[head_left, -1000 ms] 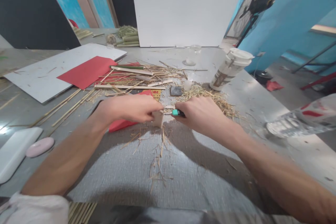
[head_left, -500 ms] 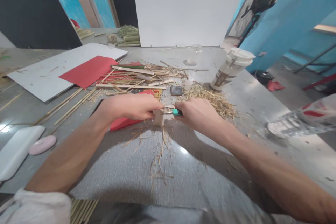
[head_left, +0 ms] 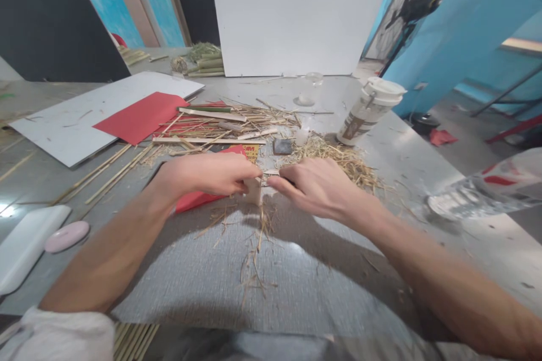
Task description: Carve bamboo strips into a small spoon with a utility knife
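Observation:
Near the table's middle, my left hand (head_left: 212,174) is closed, its fingertips pinched at a small pale block (head_left: 253,192). My right hand (head_left: 315,186) faces it, fingers curled round a craft knife (head_left: 265,181). Its teal handle is covered by my thumb, and only a bit of thin metal shows by the block. Both hands are close together, just above the table, and the exact contact between blade and block is too small to tell. Dry straw bits (head_left: 256,259) lie below the hands. A red sheet (head_left: 197,198) sits partly under my left hand.
Thin bamboo sticks (head_left: 220,124) and a straw pile (head_left: 342,158) lie beyond my hands, with a dark square block (head_left: 283,146) between. A white-lidded container (head_left: 368,110) and a clear bottle (head_left: 457,198) are at right. A pink oval object (head_left: 66,237) lies left.
My right thumb has slid forward over the teal handle, hiding it, and reaches closer to the pale block. My left hand keeps its place, and the view has shifted slightly.

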Tool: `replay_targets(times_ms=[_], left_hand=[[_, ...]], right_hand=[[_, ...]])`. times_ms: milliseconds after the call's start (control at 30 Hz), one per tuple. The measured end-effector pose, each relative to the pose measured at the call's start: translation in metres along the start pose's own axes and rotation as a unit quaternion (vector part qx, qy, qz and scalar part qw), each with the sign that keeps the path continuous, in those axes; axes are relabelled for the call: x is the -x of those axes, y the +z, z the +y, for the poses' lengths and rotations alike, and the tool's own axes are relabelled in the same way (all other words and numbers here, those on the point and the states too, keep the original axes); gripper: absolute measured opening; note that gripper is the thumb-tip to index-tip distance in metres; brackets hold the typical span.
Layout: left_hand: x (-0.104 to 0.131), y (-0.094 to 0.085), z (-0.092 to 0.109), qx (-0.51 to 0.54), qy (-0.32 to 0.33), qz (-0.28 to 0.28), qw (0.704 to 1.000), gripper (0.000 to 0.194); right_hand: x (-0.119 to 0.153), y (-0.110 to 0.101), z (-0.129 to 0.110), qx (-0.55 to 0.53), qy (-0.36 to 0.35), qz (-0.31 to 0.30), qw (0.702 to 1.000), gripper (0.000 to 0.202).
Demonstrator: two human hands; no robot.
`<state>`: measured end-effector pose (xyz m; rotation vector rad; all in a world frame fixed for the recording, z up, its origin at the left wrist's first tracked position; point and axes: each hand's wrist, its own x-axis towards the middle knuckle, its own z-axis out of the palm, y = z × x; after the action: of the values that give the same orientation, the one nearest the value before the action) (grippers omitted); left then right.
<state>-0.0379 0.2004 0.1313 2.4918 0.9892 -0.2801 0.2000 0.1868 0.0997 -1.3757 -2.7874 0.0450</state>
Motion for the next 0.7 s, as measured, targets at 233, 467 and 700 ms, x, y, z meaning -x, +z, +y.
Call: replay_targets(times_ms=[233, 467, 700], left_hand=[[0.0, -0.001, -0.001, -0.01, 0.023, 0.007, 1.0, 0.019], [0.0, -0.002, 0.0, -0.006, 0.023, 0.0, 1.0, 0.019], [-0.001, -0.006, 0.005, -0.014, 0.003, -0.012, 1.0, 0.016]], right_hand=[[-0.005, 0.021, 0.001, 0.029, 0.04, 0.04, 0.998, 0.067], [-0.005, 0.021, 0.002, 0.031, 0.054, 0.053, 0.997, 0.069], [-0.004, 0.02, 0.0, 0.04, 0.061, 0.06, 0.996, 0.073]])
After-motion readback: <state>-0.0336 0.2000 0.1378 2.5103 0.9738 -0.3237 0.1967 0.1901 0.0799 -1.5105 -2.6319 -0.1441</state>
